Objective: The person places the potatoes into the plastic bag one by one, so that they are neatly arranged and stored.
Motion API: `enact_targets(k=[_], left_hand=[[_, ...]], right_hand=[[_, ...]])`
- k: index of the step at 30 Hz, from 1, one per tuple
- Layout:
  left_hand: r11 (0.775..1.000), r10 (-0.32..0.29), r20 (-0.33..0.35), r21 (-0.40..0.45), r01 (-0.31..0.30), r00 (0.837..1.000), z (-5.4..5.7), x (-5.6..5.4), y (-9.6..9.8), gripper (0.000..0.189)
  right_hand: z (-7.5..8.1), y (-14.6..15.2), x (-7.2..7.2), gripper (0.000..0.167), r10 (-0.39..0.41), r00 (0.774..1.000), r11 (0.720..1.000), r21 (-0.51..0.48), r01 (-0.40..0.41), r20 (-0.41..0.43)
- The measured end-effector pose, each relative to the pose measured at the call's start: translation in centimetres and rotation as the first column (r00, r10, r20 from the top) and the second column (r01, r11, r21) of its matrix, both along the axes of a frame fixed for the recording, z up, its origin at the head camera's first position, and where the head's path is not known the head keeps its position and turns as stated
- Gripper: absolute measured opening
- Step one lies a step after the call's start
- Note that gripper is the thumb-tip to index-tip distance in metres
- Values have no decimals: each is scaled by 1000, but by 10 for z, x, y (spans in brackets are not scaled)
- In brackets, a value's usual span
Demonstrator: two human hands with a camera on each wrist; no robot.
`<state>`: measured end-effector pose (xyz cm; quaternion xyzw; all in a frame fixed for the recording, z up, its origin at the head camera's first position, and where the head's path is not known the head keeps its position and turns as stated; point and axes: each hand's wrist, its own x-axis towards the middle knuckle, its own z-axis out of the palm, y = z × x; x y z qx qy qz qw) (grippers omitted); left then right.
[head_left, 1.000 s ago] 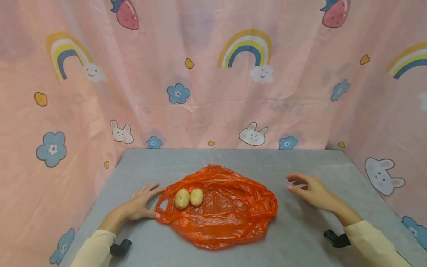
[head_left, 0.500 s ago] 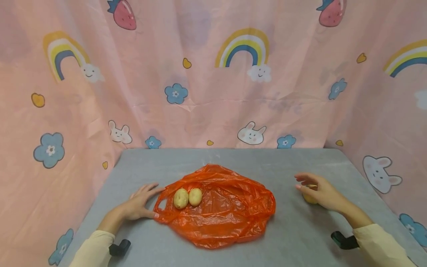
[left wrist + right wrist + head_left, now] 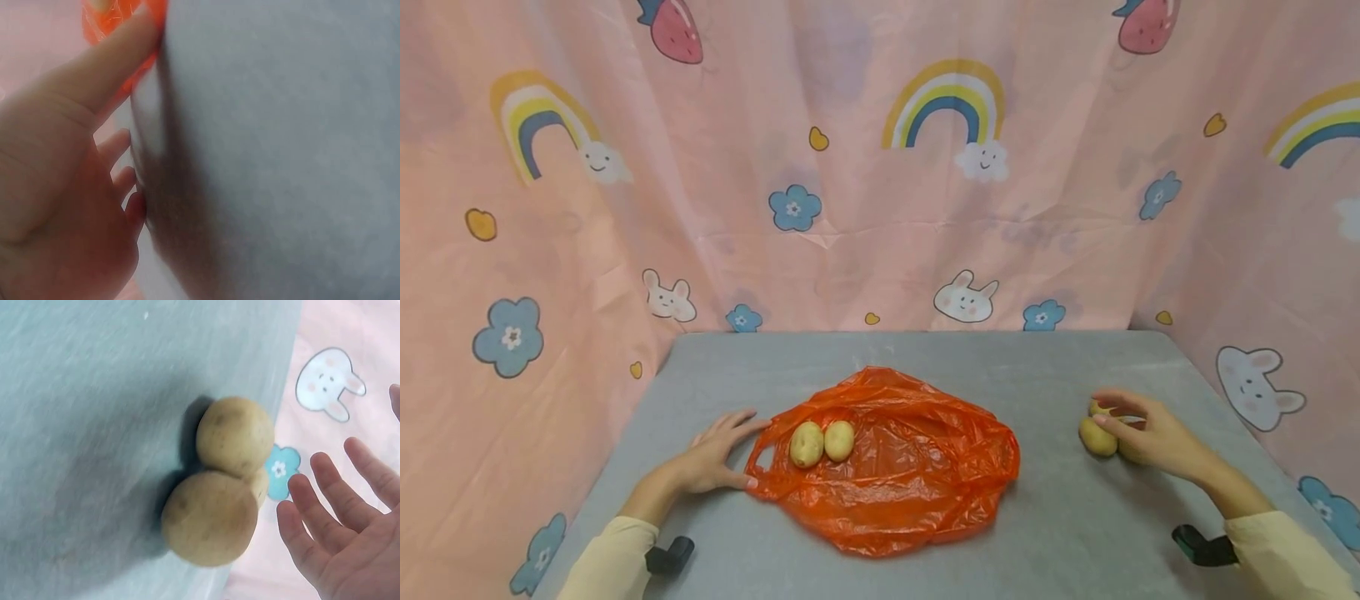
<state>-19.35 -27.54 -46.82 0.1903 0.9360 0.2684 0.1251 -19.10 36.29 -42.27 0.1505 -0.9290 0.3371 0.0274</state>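
Note:
An orange plastic bag [image 3: 917, 492] lies flat on the table, with two potatoes, a left potato [image 3: 807, 445] and a right potato [image 3: 839, 441], on its left part. Beside the bag's left handle, my left hand [image 3: 707, 462] rests with fingers spread; thumb and index finger touch the bag's edge. To the right of the bag, my right hand [image 3: 1161, 437] is over a small group of potatoes [image 3: 1098, 437], partly hiding them. Three sit together in the right wrist view: a near potato [image 3: 210, 519], an upper potato [image 3: 235, 436] and one mostly hidden behind. The right fingers are apart, holding nothing.
The grey table [image 3: 970, 358] ends at the back and sides against a pink curtain [image 3: 850, 267] printed with rainbows, rabbits and flowers. Black wrist-worn pieces [image 3: 670, 556] show below both forearms, near the pale sleeves [image 3: 617, 558].
My right hand has moved to the right, away from the bag, and more of the potatoes on that side has come into view. The left hand and the bag have stayed put.

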Motion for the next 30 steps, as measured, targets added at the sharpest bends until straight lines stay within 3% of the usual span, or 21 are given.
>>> enact_targets(k=[10,18,30], left_hand=[[1000,2,0,-3,-2,1000,1,-1,0,90],[1000,-5,-9,-4,5,1000,-2,-1,-1,91],[1000,-10,-13,-2,10,1000,1,1,1,90]], right_hand=[[-3,22,5,41,-37,999,998,54,38,-13],[-11,44,11,51,-54,993,992,119,41,110],[-35,67,11,51,45,998,997,64,-47,33]])
